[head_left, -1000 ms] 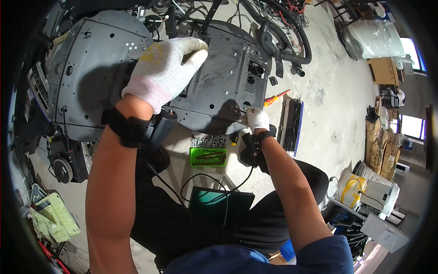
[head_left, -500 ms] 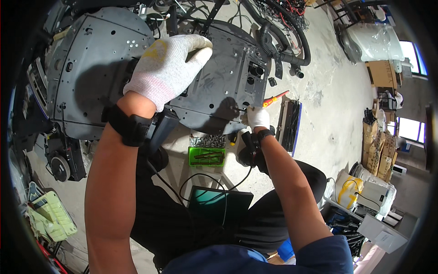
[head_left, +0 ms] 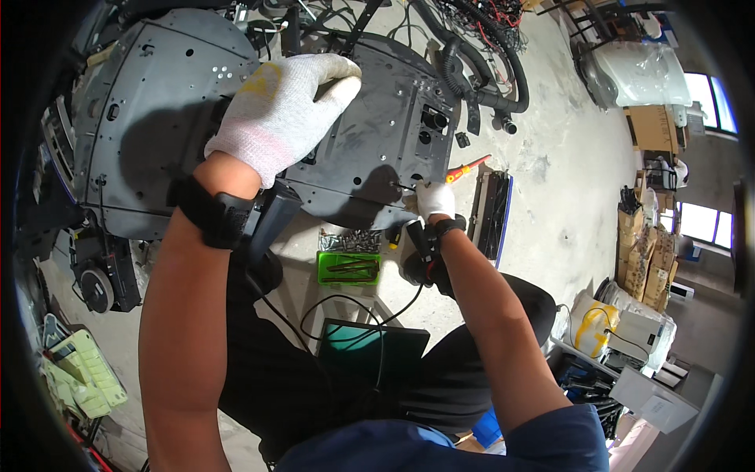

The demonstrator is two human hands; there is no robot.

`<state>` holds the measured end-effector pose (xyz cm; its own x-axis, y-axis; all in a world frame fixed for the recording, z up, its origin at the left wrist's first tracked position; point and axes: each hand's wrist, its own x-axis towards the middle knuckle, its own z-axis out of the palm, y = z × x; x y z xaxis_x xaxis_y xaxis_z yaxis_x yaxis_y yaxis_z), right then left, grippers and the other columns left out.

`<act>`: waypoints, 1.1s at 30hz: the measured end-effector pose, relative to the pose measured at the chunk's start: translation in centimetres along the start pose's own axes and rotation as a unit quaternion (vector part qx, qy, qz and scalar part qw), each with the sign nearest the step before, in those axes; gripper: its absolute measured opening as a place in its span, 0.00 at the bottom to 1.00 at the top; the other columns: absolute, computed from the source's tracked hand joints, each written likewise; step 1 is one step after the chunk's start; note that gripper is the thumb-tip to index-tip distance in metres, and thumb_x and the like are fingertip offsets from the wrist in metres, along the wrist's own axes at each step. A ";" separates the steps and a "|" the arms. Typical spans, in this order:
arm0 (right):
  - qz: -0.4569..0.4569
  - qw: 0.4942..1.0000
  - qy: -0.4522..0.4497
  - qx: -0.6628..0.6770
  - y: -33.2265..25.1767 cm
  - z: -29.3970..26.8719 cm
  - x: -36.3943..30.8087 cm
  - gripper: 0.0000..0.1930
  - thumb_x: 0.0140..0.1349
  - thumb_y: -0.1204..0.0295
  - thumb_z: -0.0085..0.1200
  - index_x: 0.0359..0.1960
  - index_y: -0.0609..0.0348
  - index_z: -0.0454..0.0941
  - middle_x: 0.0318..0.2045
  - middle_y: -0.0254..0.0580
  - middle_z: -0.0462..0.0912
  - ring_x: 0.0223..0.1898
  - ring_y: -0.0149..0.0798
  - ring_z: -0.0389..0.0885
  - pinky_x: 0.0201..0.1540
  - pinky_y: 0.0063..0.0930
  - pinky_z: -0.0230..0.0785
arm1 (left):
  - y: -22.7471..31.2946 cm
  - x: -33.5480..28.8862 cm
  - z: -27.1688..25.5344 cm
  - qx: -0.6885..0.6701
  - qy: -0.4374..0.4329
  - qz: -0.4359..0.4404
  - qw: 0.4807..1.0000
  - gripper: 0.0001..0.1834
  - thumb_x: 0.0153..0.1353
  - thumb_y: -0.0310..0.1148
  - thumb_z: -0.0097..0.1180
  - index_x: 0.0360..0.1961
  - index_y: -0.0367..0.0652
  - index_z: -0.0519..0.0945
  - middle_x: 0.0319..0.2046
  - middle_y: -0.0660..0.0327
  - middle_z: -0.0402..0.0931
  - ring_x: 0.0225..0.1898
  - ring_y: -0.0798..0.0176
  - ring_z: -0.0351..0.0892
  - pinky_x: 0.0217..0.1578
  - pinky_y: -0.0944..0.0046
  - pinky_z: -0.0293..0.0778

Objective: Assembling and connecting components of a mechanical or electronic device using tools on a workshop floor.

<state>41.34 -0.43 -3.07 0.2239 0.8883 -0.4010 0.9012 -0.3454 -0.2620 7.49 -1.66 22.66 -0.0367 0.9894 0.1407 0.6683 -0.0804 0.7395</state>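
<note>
A large dark grey metal plate (head_left: 377, 134) with round holes and slots lies before me. My left hand (head_left: 287, 110), in a white knitted glove, is over its middle, with the fingers curled and the thumb bent in. What those fingers close on is hidden beneath the glove. My right hand (head_left: 435, 198), also gloved, is closed at the plate's near right corner. A thin dark shaft (head_left: 404, 186) sticks out from it to the left over the plate; its handle is hidden. A red-and-yellow screwdriver (head_left: 464, 170) lies just beyond my right hand.
A green tray (head_left: 350, 279) holding long dark bits sits by my knees, with loose screws (head_left: 350, 240) behind it. Black corrugated hoses (head_left: 491, 82) lie at the far right of the plate. A black bar-shaped part (head_left: 491, 212) is on the floor at right.
The whole view has shifted slightly, so everything appears a little further left. Both hands keep nearly the same place on the plate, and the thin shaft still points left from my right hand.
</note>
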 end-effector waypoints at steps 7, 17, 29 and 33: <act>-0.041 0.998 0.008 0.042 -3.4 -3.2 -5.0 0.26 0.69 0.56 0.43 0.23 0.65 0.82 0.15 0.42 0.83 0.17 0.37 0.84 0.27 0.30 0.78 | 0.0 0.0 -0.2 0.004 0.006 0.014 1.000 0.14 0.64 0.45 0.55 0.43 0.50 0.85 0.40 0.56 0.84 0.42 0.50 0.84 0.44 0.56 0.78; 0.014 0.999 0.005 0.036 -1.9 -0.7 -2.4 0.23 0.65 0.56 0.47 0.28 0.65 0.84 0.26 0.55 0.85 0.31 0.51 0.87 0.39 0.40 0.79 | -0.1 -0.1 -0.2 -0.005 -0.004 -0.019 1.000 0.16 0.64 0.46 0.55 0.44 0.50 0.85 0.41 0.56 0.84 0.43 0.49 0.83 0.46 0.55 0.78; -0.167 0.945 -0.177 -0.220 -5.6 -1.4 2.4 0.20 0.45 0.55 0.66 0.38 0.53 0.87 0.35 0.50 0.86 0.38 0.51 0.86 0.44 0.39 0.79 | -0.6 -0.1 -0.6 0.026 0.008 -0.010 1.000 0.15 0.64 0.45 0.55 0.43 0.48 0.85 0.40 0.54 0.84 0.44 0.48 0.83 0.46 0.54 0.78; -0.200 0.936 -0.212 -0.199 -5.1 -0.7 3.4 0.20 0.44 0.55 0.67 0.36 0.53 0.87 0.33 0.50 0.86 0.37 0.51 0.86 0.42 0.39 0.79 | -0.6 0.1 -0.6 0.040 0.010 0.016 0.999 0.15 0.65 0.44 0.54 0.43 0.48 0.85 0.39 0.54 0.84 0.44 0.47 0.82 0.46 0.53 0.77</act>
<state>37.73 4.54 -2.49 -0.2518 0.6932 -0.6753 0.9672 0.2044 -0.1509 6.65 -1.60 22.59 -0.0286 0.9838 0.1770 0.7263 -0.1013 0.6799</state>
